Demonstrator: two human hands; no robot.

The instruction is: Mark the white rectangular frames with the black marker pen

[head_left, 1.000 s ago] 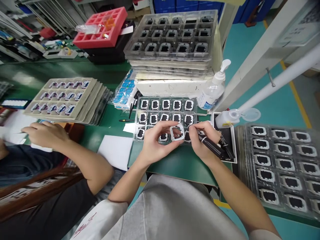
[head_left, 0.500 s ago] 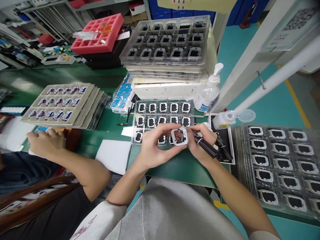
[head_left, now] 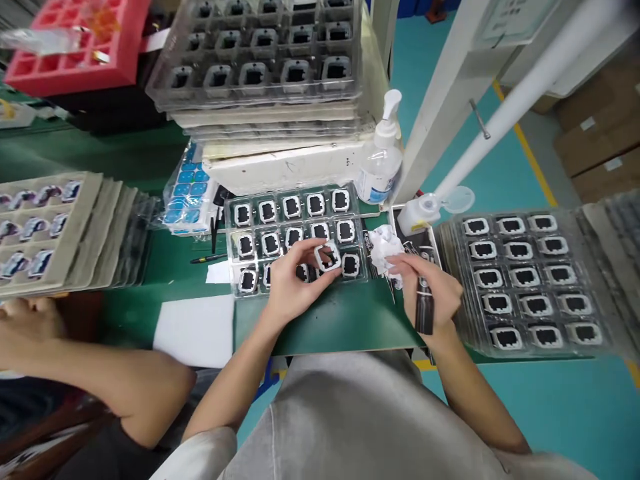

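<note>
My left hand (head_left: 290, 283) pinches a small white square frame part (head_left: 327, 257) just above the bottom row of the clear tray (head_left: 231, 248), which holds rows of similar black-and-white parts. My right hand (head_left: 433, 287) grips a black marker pen (head_left: 424, 308) pointing down toward me, its fingertips touching a crumpled white wipe (head_left: 385, 245) that lies right of the tray. The two hands are apart, about a hand's width between them.
A second tray of parts (head_left: 525, 280) lies to the right. A pump bottle (head_left: 381, 163) and a small squeeze bottle (head_left: 420, 210) stand behind. A stack of trays (head_left: 265, 73) rises at the back. A co-worker's forearm (head_left: 95, 370) rests at the left by a white sheet (head_left: 195, 330).
My right hand has drawn away from the frame part to the right, onto the wipe, the pen now pointing down. My left hand has lowered the part onto the tray. The view shifted right.
</note>
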